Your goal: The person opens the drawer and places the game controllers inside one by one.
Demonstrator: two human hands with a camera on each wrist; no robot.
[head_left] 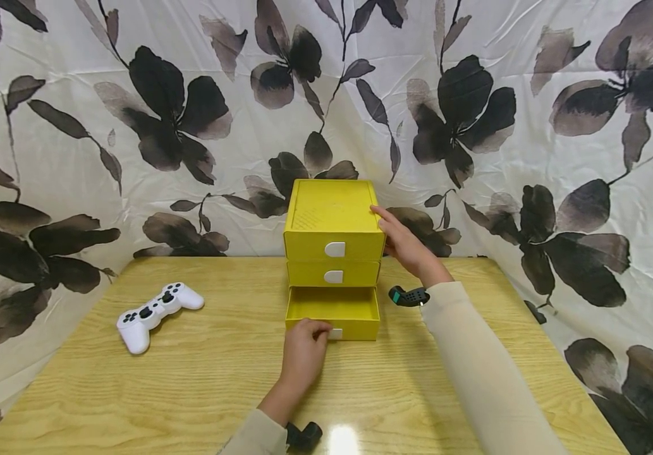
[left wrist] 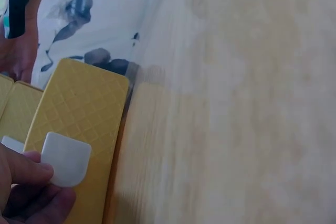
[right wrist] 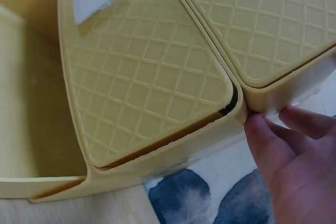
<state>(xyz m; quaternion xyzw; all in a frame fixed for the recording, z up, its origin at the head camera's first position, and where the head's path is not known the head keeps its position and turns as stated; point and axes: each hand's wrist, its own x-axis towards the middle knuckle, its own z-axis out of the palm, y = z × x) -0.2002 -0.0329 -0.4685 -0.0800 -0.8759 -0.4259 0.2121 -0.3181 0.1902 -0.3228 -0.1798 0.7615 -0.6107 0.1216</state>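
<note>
A yellow drawer unit (head_left: 332, 208) with three stacked drawers and white tab handles stands at the back of the table. Its bottom drawer (head_left: 363, 330) is pulled out, and the part of its inside that shows holds nothing. My left hand (head_left: 303, 354) pinches the white handle (left wrist: 67, 158) on that drawer's front between thumb and fingers. On the unit's right side, my right hand (head_left: 408, 246) rests with fingers extended, fingertips touching the wall near the top. The middle drawer (right wrist: 149, 77) and top drawer (right wrist: 268, 19) are closed.
A white game controller (head_left: 158, 316) lies on the left of the wooden table (head_left: 201, 392). Behind the unit hangs a white cloth (head_left: 372, 57) with dark flower prints, which also runs along both sides.
</note>
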